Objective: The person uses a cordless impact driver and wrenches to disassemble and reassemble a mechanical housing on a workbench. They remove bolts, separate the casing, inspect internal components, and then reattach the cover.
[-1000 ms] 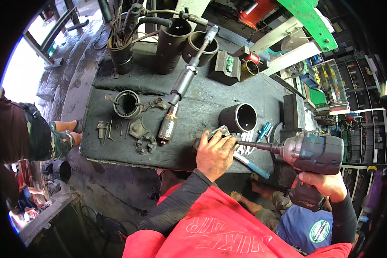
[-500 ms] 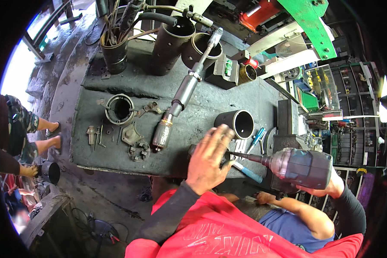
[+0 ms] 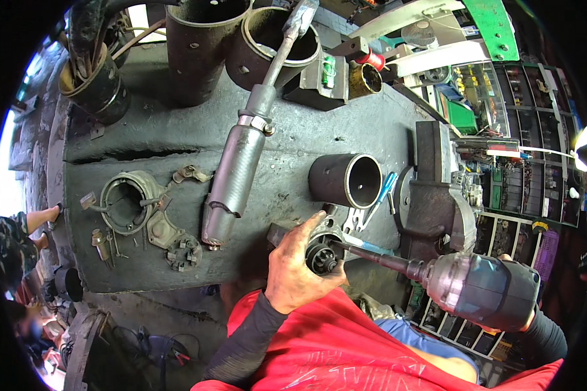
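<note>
Near the table's front edge, my left hand (image 3: 291, 268) curls round a dark metal housing (image 3: 331, 229) with a toothed pinion gear (image 3: 322, 258) facing me. My thumb lies below the gear, and the fingers reach over the housing's far side. On the right, my right hand (image 3: 529, 319) holds a cordless impact driver (image 3: 486, 290), whose body hides most of the fingers. Its long bit (image 3: 378, 257) points left, the tip at the housing's right side. Whether the tip sits in a screw I cannot tell. Just beyond the housing lies a dark metal cylinder (image 3: 326, 179), its open end facing right.
A bench vise (image 3: 434, 195) stands at the right, beside wrenches (image 3: 353, 220) and a blue-handled tool (image 3: 386, 189). A long metal tool (image 3: 235, 176) lies mid-table. Leftward are a ring-shaped casing (image 3: 125, 202) and small parts. Large pipes (image 3: 202, 52) stand at the back.
My left hand has gone from spread over the housing to curled round it, and the pinion gear now shows. The driver sits lower and further right. The whole view has shifted.
</note>
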{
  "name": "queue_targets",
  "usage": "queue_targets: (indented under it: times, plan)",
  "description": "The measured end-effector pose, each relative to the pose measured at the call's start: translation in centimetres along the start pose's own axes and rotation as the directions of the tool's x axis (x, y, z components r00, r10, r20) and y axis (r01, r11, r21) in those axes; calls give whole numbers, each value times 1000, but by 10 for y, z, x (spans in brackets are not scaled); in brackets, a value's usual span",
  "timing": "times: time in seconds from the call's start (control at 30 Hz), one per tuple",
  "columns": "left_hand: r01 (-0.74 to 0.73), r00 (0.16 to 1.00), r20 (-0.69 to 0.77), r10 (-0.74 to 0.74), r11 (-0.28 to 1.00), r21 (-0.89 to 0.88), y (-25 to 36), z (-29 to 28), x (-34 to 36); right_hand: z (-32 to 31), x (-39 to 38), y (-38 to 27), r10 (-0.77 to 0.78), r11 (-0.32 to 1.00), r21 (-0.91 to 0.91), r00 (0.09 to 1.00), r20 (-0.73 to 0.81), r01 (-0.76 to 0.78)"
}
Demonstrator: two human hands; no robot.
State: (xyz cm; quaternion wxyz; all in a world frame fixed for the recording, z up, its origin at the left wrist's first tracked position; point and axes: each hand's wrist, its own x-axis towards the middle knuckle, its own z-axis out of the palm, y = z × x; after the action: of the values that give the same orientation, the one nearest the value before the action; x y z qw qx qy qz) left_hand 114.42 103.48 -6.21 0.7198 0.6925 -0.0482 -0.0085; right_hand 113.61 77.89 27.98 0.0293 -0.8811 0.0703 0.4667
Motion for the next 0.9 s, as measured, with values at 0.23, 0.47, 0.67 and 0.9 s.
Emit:
queue_targets:
  times: [0.23,0.47,0.67,0.9]
  plan:
    - [-22,1000,-13,23,1000,5,-1,1,1,0,-2,-7,-105,971,-217,994,-13,100]
    - [-13,1000,-18,13,1000,4,0,2,-3,8,-10,-6,-142,962,-243,989,-44,127]
    - [-41,999,-18,41,999,18,0,3,-2,12,-3,-3,-295,863,-439,955,-34,251]
    - [-78,996,48,71,984,158,14,-6,1,20,10,-11,-344,916,-258,931,-118,306]
